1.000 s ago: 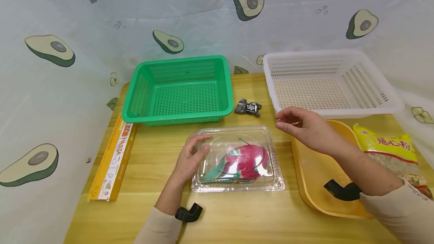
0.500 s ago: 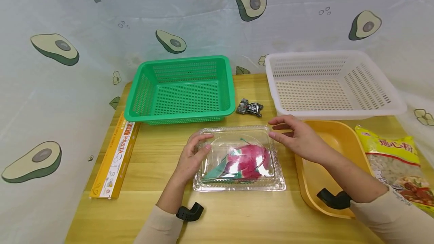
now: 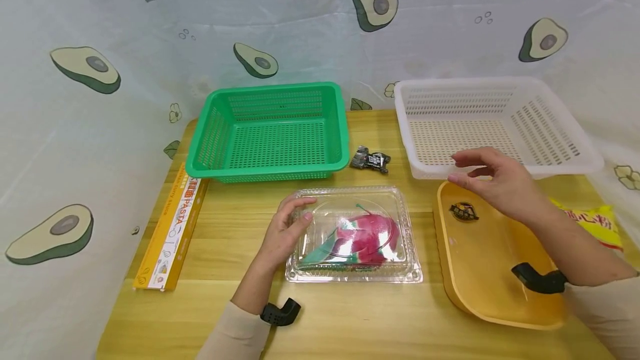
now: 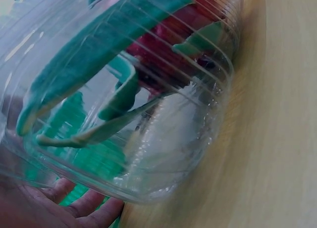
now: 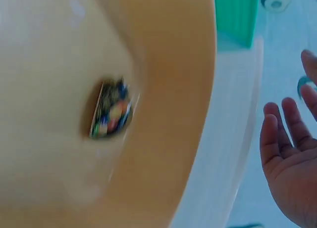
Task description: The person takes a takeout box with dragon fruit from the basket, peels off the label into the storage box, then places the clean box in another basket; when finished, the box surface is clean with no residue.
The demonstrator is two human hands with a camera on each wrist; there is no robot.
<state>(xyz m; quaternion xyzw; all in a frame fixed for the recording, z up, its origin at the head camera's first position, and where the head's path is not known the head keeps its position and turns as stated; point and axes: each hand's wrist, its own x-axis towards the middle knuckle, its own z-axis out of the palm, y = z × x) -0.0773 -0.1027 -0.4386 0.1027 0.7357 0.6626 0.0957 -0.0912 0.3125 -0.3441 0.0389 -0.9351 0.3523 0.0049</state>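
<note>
A clear plastic clamshell box (image 3: 320, 232) sits on the table, its lid down over a pink-and-green object (image 3: 367, 235) with leaf-like flaps. My left hand (image 3: 285, 229) rests at the box's left side, thumb and index finger reaching over the lid edge. In the left wrist view its fingers (image 4: 86, 205) stretch loosely behind the box wall. My right hand (image 3: 500, 182) hovers over the far end of a yellow basin (image 3: 480, 271), fingers loosely bent, nothing between them. A small dark item with gold print (image 3: 464, 211) lies in that basin, blurred in the right wrist view.
A green basket (image 3: 267, 175) and a white basket (image 3: 500, 85) stand at the back. Between them lies a small black wrapped packet (image 3: 370, 159). An orange pasta box (image 3: 170, 232) is at left. A yellow-topped pasta bag (image 3: 595, 224) lies right, partly behind my arm.
My right hand first came left to the clamshell's right edge, then swung back right over the basin, uncovering the small dark item there. My left hand and the box stayed in place.
</note>
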